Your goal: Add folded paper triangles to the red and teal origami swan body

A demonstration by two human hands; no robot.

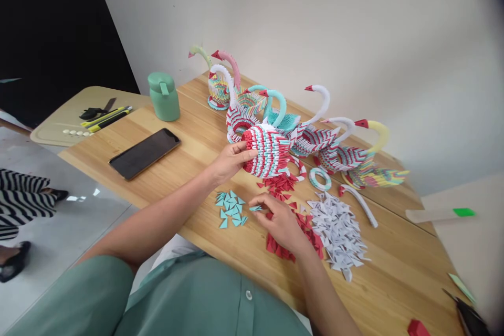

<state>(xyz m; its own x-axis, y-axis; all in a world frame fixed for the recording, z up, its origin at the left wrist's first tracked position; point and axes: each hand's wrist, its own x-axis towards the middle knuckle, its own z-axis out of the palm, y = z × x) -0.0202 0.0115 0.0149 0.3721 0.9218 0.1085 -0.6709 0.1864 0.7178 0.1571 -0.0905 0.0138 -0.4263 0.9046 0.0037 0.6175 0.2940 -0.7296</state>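
My left hand (232,161) grips a rounded body of folded paper pieces (270,151), banded in red, white and light blue, and holds it above the table. Between the thumb and fingers of my right hand (277,219) is a light blue folded paper triangle (255,208). Just left of that hand lies a small pile of light blue paper triangles (231,206). Red paper triangles (313,235) spread under and behind my right hand. A larger heap of white paper triangles (339,231) is to its right.
Several finished paper swans (350,157) line the back of the wooden table (397,268). A paper ring (319,179) and a white swan neck (360,203) lie before them. Left are a phone (145,153), a green flask (164,96) and pens (106,119). Another person's feet (16,260) show on the floor.
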